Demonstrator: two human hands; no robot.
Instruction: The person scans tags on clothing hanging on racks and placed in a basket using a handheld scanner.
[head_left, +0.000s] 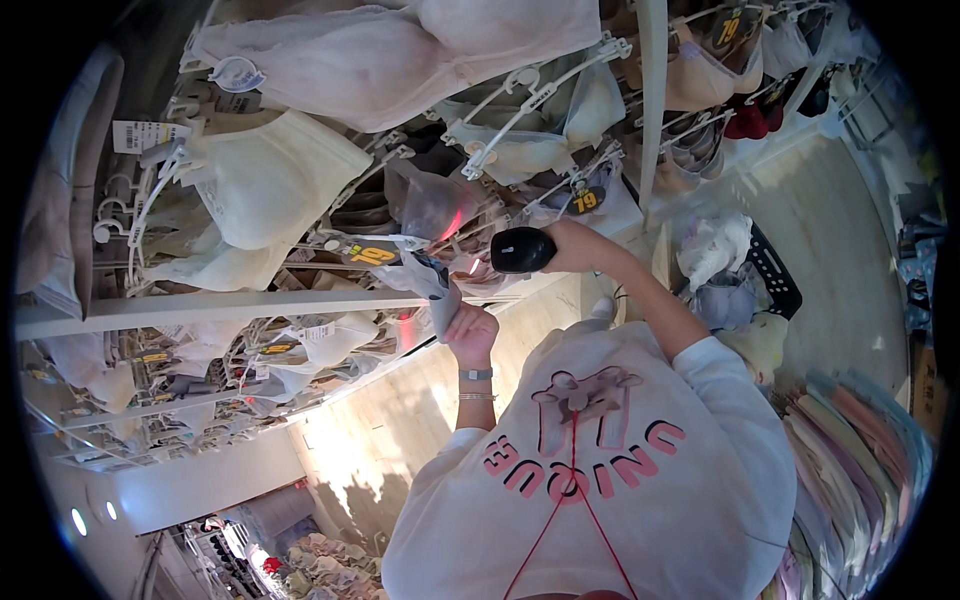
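Observation:
My left hand (474, 331), with a wristband at the wrist, grips the end of a light grey garment (442, 306) at the rack's edge. The garment appears to be part of a bra among others on hangers. My right hand (576, 246) is closed around a black handheld barcode scanner (519, 250), held just right of the left hand and pointing towards the rack. Red light falls on a grey bra cup (427, 206) beyond the scanner. A dark price tag (371, 253) hangs beside the grey garment.
Bras on white hangers fill the rack, including a cream bra (259, 180). A white rail (225, 306) and a white post (652, 105) frame it. At right, a black basket (780, 281) stands by piled garments, near a row of hanging clothes (847, 457).

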